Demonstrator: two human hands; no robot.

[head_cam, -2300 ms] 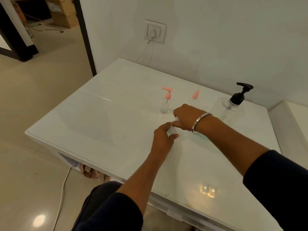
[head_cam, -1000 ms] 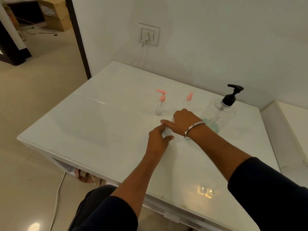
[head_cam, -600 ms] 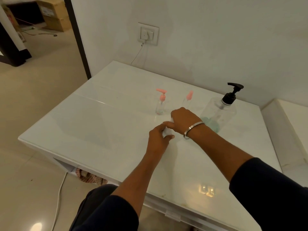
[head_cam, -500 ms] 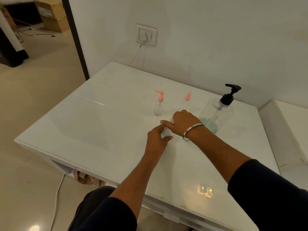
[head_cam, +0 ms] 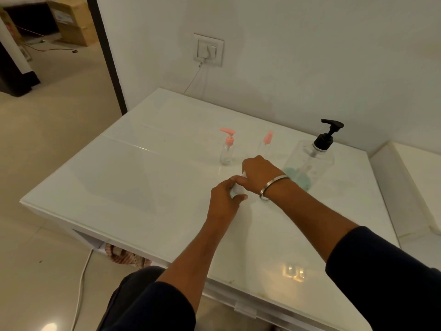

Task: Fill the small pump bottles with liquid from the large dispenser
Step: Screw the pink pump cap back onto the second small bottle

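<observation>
Both my hands meet over a small white-capped bottle (head_cam: 236,189) at the middle of the white table (head_cam: 133,187). My left hand (head_cam: 225,195) grips its body from the near side. My right hand (head_cam: 259,172), with a steel bangle on the wrist, closes over its top. Most of that bottle is hidden. Two small clear bottles with pink pumps stand behind: one (head_cam: 226,149) to the left, the other (head_cam: 266,142) partly behind my right hand. The large clear dispenser (head_cam: 310,161) with a black pump stands at the right, a little blue-green liquid in its bottom.
The table backs onto a white wall with a socket (head_cam: 208,50) and a plugged cable. A lower white ledge (head_cam: 415,177) adjoins on the right. A white cord (head_cam: 81,283) and a cloth bundle (head_cam: 124,255) lie on the floor by the table's near left edge.
Both hands have stayed on the small bottle, with only slight shifts of the right-hand fingers on its top. The camera has drifted a little.
</observation>
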